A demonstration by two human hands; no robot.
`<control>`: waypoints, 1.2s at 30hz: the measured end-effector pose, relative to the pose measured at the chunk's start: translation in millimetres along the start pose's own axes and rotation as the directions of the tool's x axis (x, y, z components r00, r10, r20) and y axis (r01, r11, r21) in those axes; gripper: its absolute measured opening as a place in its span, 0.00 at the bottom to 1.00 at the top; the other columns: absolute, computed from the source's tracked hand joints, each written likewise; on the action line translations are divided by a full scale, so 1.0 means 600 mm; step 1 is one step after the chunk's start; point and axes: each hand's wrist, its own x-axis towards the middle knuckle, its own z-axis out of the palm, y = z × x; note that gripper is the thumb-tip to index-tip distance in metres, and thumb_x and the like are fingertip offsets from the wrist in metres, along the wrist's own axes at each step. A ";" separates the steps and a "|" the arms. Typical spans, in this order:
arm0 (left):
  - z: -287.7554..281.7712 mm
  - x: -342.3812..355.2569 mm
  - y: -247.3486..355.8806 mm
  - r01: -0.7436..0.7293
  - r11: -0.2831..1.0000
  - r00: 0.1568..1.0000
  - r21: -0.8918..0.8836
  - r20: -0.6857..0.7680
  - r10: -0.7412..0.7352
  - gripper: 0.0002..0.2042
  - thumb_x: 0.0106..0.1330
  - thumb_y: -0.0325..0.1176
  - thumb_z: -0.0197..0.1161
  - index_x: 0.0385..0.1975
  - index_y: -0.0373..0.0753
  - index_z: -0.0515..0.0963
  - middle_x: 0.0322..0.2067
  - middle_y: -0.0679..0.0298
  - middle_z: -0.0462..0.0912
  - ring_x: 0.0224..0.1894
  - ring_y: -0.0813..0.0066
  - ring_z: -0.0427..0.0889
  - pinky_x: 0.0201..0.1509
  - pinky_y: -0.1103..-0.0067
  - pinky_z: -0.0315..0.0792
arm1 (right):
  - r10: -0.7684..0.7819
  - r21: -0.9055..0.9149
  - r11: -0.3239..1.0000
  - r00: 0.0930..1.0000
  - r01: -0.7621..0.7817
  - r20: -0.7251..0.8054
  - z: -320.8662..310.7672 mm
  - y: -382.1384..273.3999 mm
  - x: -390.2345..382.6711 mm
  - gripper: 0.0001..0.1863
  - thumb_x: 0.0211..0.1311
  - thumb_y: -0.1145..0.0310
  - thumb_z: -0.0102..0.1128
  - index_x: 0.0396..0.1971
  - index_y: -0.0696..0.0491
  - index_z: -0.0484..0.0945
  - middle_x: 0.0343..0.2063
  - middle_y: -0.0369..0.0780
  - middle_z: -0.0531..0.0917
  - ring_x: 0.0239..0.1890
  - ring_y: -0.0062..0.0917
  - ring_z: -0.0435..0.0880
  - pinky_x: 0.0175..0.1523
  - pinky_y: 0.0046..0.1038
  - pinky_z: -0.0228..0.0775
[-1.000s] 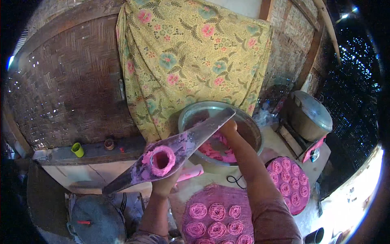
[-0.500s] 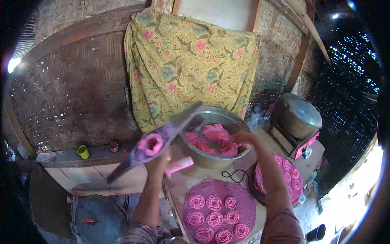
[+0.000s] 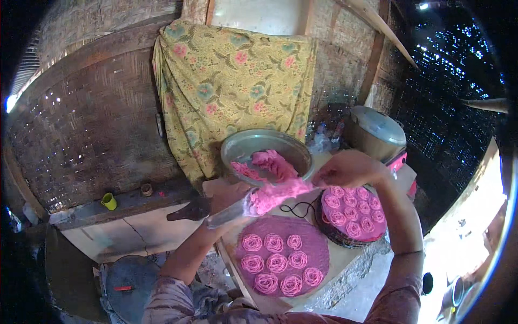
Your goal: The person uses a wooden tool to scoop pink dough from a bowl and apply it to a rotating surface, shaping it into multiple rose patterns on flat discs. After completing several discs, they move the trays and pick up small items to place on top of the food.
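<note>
Left hand, centre frame: fingers closed around a flat metal blade loaded with a pink noodle mass. Right hand, just right of centre: fingers pinched on the mass's far end. Behind: metal bowl holding more. Lower centre on the table: round tray of pink coils.
</note>
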 end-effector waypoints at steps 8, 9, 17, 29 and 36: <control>0.019 -0.060 -0.007 -0.002 0.999 0.997 -0.053 0.071 0.006 0.14 0.51 0.47 0.65 0.25 0.42 0.78 0.25 0.56 0.79 0.31 0.55 0.79 0.32 0.64 0.71 | -0.154 -0.517 0.853 0.916 -0.065 -0.370 0.141 -0.187 -0.007 0.26 0.53 0.68 0.51 0.56 0.47 0.70 0.28 0.35 0.74 0.30 0.28 0.78 0.28 0.29 0.72; 0.019 -0.071 -0.015 0.020 0.999 0.994 -0.030 0.108 -0.017 0.14 0.52 0.47 0.65 0.25 0.43 0.78 0.26 0.57 0.80 0.31 0.55 0.80 0.33 0.64 0.72 | -0.171 -0.504 0.862 0.905 -0.054 -0.390 0.154 -0.193 -0.008 0.24 0.54 0.67 0.51 0.54 0.48 0.71 0.27 0.35 0.74 0.28 0.27 0.77 0.27 0.28 0.72; 0.004 -0.125 -0.087 0.182 0.983 0.983 -0.027 0.013 -0.182 0.14 0.56 0.40 0.65 0.40 0.43 0.78 0.35 0.59 0.81 0.39 0.59 0.81 0.43 0.67 0.73 | -0.064 -0.387 0.916 0.917 -0.103 -0.395 0.069 -0.187 -0.062 0.17 0.56 0.68 0.50 0.47 0.49 0.74 0.23 0.38 0.77 0.26 0.30 0.81 0.26 0.33 0.73; 0.017 -0.142 -0.103 0.112 0.989 0.992 -0.094 -0.047 -0.116 0.12 0.52 0.41 0.67 0.34 0.46 0.79 0.33 0.62 0.82 0.36 0.60 0.81 0.39 0.68 0.75 | -0.138 -0.408 0.913 0.943 0.003 -0.303 0.063 -0.207 0.004 0.24 0.49 0.69 0.55 0.51 0.47 0.73 0.26 0.38 0.78 0.27 0.32 0.82 0.31 0.34 0.74; -0.027 -0.124 -0.062 0.251 0.959 0.968 0.134 -0.012 -0.251 0.13 0.50 0.41 0.69 0.35 0.47 0.79 0.32 0.62 0.81 0.35 0.61 0.81 0.39 0.71 0.75 | -0.118 -0.426 0.905 0.967 0.010 -0.228 0.000 -0.241 0.013 0.15 0.54 0.68 0.52 0.42 0.52 0.76 0.29 0.42 0.82 0.33 0.33 0.84 0.34 0.37 0.76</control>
